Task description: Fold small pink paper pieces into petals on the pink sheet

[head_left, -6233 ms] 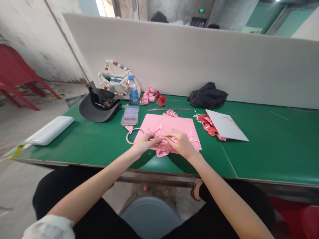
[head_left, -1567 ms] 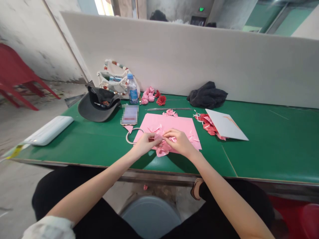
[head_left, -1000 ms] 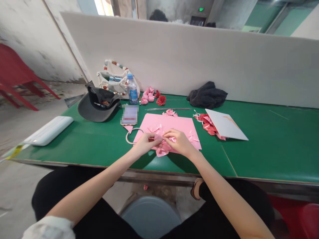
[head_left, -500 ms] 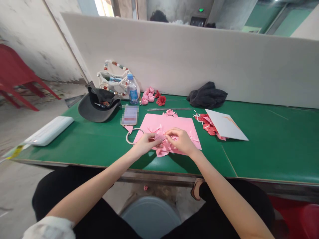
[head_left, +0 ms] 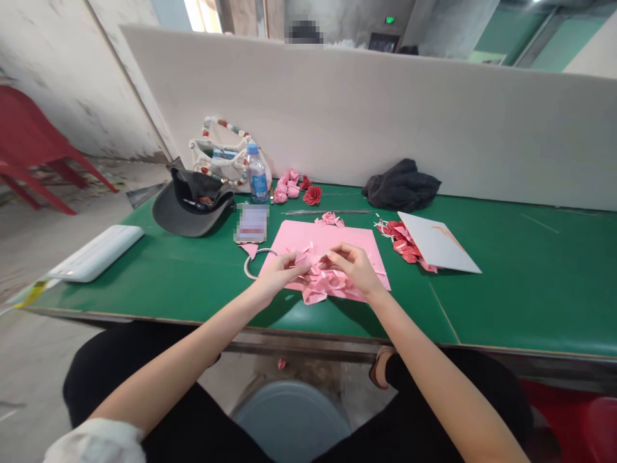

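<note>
Your left hand (head_left: 278,273) pinches folded pink paper pieces (head_left: 322,281) while your right hand (head_left: 354,269) pinches their other side, all lying on the pink sheet (head_left: 294,235), just beside a metal ring (head_left: 253,267).

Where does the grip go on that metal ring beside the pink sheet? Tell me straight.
Pinch the rim of the metal ring at its left arc, coming in from the left over the green table. It appears to lie flat, so take the thin band from above. Avoid the right side: it meets the pink sheet and sits close to the left hand.
</note>
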`<state>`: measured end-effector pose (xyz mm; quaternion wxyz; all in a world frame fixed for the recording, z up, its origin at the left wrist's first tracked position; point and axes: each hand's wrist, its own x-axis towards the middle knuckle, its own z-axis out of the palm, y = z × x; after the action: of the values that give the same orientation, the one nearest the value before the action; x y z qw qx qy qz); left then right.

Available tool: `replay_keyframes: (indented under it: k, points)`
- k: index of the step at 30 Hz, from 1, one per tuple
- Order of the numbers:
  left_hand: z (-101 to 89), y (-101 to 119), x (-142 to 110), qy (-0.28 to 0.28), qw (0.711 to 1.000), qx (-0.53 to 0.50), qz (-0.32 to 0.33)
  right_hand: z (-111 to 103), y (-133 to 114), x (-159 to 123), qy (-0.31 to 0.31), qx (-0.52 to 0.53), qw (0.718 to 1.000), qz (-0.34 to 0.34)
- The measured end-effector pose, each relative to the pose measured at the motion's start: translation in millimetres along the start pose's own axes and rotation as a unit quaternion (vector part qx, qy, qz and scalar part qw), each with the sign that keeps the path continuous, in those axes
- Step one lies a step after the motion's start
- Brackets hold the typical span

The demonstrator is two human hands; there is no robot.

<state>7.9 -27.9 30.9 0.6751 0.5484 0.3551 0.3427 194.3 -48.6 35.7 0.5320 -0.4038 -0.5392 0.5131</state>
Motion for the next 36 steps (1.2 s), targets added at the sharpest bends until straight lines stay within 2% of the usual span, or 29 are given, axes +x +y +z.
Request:
replay_keyframes:
  k: [6, 10, 15, 20, 24, 27, 29, 30, 31, 32, 34, 36]
  points:
    - [0.5, -2, 0, 0.004, 1.0, 0.03, 0.001, 3, 2, -1, -0.025, 0.014, 1.0, -0.003]
    - [2.8, -1, -1, 0.006, 0.999, 0.049, -0.023, 3, 4, 0, -0.035, -0.023, 0.999, -0.012]
    - [3.6, 3, -2, -0.026, 0.998, 0.06, -0.023, -2, 6, 1, -0.049, -0.063, 0.997, -0.017]
    - [-0.7, -1, 1, -0.012, 0.998, 0.047, -0.049, -1, 8, 0, -0.061, -0.075, 0.995, -0.015]
    - [-5.1, -7, 5, 0.003, 0.998, 0.046, -0.045, -2, 7, 2, -0.02, -0.079, 0.996, -0.022]
    - [-5.9, -9, 6, 0.004, 0.997, 0.062, -0.035, -27, 1, 9, 0.042, -0.12, 0.992, 0.0]
    - [-5.8, -9, 5, 0.006, 0.997, 0.078, -0.014, -58, -4, 13, 0.102, -0.205, 0.973, 0.018]
    - [-5.8, -8, 5, 0.008, 0.996, 0.088, -0.002, -76, -5, 15, 0.137, -0.272, 0.952, 0.029]
    - [-6.0, -7, 4, 0.009, 0.995, 0.099, 0.01, -94, -6, 16, 0.174, -0.357, 0.917, 0.034]
    - [-6.3, -6, 4, 0.007, 0.994, 0.109, 0.019, -111, -6, 16, 0.23, -0.441, 0.867, 0.035]
    - [-7.4, -4, 3, -0.002, 0.992, 0.12, 0.025, -138, -3, 16, 0.278, -0.488, 0.826, 0.042]
    - [-8.9, -5, 4, -0.015, 0.992, 0.122, 0.019, -154, 2, 15, 0.3, -0.513, 0.803, 0.047]
